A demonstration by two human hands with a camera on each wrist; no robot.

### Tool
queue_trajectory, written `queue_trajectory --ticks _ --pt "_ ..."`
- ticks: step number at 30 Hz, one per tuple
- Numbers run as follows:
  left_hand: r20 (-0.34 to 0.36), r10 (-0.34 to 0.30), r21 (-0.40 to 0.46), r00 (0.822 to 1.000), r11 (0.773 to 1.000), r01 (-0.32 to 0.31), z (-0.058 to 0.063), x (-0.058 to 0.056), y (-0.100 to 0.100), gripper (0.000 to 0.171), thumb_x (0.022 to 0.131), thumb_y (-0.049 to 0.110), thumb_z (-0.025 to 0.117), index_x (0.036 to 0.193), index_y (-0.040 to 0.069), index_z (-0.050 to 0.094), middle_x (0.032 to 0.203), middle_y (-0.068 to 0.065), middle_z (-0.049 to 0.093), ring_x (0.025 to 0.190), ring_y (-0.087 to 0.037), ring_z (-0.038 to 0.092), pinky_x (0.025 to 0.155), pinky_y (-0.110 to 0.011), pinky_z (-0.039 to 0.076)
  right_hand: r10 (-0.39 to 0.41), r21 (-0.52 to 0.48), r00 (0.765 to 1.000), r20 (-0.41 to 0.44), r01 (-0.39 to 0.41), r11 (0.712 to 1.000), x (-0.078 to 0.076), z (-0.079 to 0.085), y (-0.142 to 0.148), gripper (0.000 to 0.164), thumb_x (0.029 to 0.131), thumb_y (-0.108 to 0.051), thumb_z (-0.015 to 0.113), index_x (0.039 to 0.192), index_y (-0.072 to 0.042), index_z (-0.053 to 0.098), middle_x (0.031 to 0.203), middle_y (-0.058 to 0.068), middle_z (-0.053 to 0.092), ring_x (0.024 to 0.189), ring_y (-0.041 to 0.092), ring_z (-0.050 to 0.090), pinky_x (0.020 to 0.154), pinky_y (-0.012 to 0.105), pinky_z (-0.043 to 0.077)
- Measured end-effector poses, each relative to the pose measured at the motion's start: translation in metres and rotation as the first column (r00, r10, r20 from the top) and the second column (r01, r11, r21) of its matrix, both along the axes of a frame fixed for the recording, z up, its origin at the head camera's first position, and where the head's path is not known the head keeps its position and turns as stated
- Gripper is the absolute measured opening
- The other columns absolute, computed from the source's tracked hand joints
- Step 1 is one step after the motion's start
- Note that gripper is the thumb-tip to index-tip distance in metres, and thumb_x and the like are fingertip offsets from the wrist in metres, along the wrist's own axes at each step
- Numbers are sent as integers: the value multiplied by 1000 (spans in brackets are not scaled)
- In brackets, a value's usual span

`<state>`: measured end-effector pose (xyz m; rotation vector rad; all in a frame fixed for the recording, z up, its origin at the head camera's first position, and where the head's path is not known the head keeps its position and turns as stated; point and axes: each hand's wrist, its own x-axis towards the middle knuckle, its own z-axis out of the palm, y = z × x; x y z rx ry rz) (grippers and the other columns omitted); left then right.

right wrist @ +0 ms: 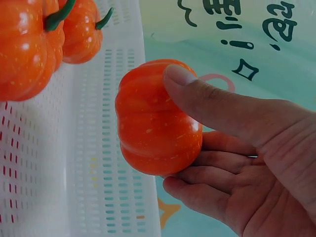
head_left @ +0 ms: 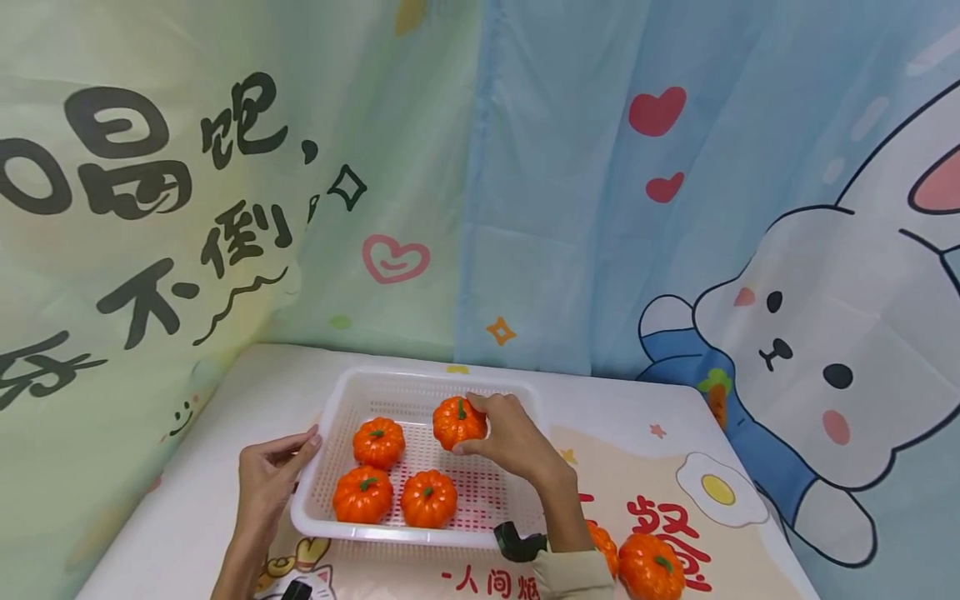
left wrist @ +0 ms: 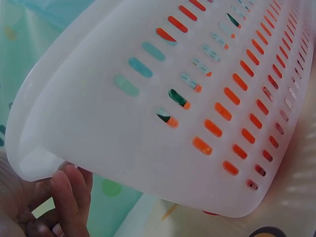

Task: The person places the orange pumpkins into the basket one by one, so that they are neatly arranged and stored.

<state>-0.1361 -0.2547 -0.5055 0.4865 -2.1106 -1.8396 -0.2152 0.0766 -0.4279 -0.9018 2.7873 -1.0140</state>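
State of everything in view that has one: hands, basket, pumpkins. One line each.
White basket: upright on the table
Left hand: holding the basket's left rim
Right hand: gripping a pumpkin
Gripped pumpkin: over the basket
Rear pumpkin: inside basket, stem visible
Front-left pumpkin: inside basket, stem visible
Front-middle pumpkin: inside basket, stem visible
Far-right pumpkin: outside basket, stem visible
Neighbouring pumpkin: outside basket, partly hidden

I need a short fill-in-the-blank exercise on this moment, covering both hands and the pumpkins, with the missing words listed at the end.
1. The left hand holds the rim of the basket, whose colour is ____.
2. The right hand holds a pumpkin whose stem is ____.
3. Besides the held one, ____ pumpkins sit in the basket.
4. In the head view, the pumpkins outside lie to the basket's ____.

Missing words: white; green; three; right.
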Motion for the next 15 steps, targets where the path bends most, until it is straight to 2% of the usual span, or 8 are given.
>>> queue_trajectory --ticks 5,11,15 --pt "20 9 -7 1000 1000 -8 0 -1 0 35 101 18 81 128 -3 77 110 2 85 73 -6 73 68 -24 67 23 8 999 27 -23 1000 -4 -2 -4 56 87 -23 95 136 -8 75 112 -2 78 98 13 64 93 36 63" --pt "28 4 -15 1000 1000 -3 -1 -1 -1 37 101 19 81 129 -5 76 121 -13 83 73 -6 73 67 -24 67 35 21 998 46 -36 999 -10 -1 -8 63 86 -22 95 141 -2 71 116 5 78 100 16 63 97 44 64" --pt "37 6 -5 999 1000 -6 0 -1 0 36 101 19 81 129 -3 76 120 -11 83 73 -7 73 68 -25 67 45 30 998 48 -46 998 -13 -1 -10 69 85 -21 96 144 3 68 120 9 79 101 16 65 96 40 64"
